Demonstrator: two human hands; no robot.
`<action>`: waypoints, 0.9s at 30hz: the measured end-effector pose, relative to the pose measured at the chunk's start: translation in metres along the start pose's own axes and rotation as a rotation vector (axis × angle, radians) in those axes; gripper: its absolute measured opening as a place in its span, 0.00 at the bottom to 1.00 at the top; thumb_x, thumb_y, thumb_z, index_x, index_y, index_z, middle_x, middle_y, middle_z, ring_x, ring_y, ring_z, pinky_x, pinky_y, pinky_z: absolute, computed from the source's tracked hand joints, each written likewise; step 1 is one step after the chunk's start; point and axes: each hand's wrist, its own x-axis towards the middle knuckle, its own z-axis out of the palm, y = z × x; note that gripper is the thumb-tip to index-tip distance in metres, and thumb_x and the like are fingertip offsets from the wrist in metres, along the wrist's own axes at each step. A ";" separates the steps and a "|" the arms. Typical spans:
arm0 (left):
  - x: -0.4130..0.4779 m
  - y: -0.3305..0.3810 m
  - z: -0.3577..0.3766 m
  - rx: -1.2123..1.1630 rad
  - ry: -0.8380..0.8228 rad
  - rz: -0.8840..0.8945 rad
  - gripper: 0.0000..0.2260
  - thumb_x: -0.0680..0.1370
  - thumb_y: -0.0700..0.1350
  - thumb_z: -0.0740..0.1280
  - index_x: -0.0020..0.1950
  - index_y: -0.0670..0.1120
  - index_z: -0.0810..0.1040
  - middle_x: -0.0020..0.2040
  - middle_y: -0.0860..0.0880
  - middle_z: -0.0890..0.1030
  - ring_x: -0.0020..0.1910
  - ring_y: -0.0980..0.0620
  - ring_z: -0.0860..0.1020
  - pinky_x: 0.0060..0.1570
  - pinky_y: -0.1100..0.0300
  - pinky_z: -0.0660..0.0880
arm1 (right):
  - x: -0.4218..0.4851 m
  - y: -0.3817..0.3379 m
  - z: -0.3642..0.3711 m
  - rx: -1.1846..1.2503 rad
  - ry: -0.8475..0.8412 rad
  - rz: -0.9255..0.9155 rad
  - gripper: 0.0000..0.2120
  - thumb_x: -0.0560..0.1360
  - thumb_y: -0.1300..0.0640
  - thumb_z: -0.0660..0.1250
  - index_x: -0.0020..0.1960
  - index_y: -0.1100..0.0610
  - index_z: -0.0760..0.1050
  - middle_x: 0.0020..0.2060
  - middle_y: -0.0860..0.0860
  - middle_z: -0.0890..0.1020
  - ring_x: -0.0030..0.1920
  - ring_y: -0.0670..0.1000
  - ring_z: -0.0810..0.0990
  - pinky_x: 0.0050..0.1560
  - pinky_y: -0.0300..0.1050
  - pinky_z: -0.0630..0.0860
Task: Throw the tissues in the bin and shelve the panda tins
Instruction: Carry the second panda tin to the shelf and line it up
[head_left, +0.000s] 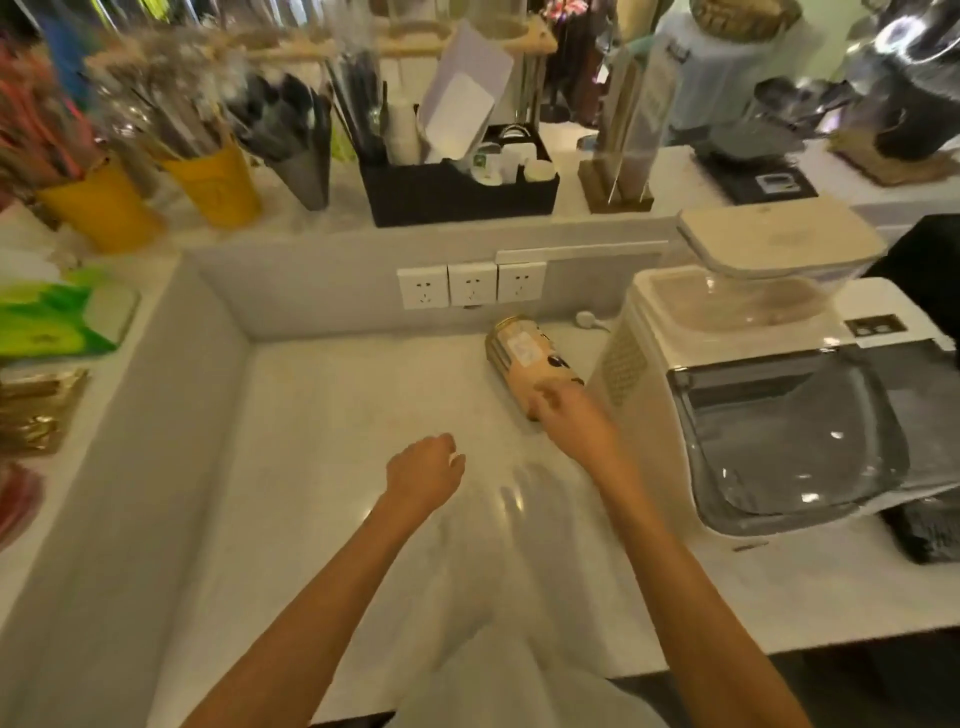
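Observation:
A tan panda tin lies on its side on the white counter, near the back wall and just left of a white machine. My right hand reaches to its near end, fingers touching it; whether they close round it is unclear. My left hand hovers over the middle of the counter, fingers loosely curled with nothing in them. No tissues and no bin are in view.
A white ice machine with a clear container on top stands at the right. Three wall sockets sit behind the tin. The raised ledge holds a black organiser, yellow pots and a green tissue pack.

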 end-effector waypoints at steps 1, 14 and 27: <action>0.014 0.004 0.000 0.013 -0.014 -0.002 0.15 0.83 0.52 0.59 0.62 0.44 0.76 0.59 0.44 0.81 0.56 0.42 0.80 0.53 0.52 0.76 | 0.023 -0.006 0.003 0.068 0.014 0.030 0.15 0.80 0.48 0.61 0.59 0.54 0.80 0.55 0.56 0.84 0.53 0.57 0.81 0.51 0.51 0.77; 0.132 0.075 0.029 -0.789 -0.368 -0.102 0.38 0.76 0.55 0.72 0.78 0.41 0.57 0.75 0.40 0.67 0.68 0.46 0.71 0.60 0.60 0.73 | 0.201 0.011 0.034 -0.007 -0.234 0.348 0.54 0.68 0.25 0.62 0.79 0.43 0.34 0.80 0.62 0.47 0.77 0.71 0.47 0.74 0.73 0.46; 0.131 0.079 0.026 -1.278 -0.141 -0.269 0.45 0.73 0.52 0.76 0.79 0.45 0.49 0.76 0.43 0.64 0.70 0.45 0.71 0.65 0.48 0.76 | 0.188 -0.005 0.037 0.293 -0.148 0.343 0.52 0.64 0.29 0.71 0.77 0.49 0.53 0.72 0.60 0.68 0.68 0.65 0.71 0.64 0.60 0.72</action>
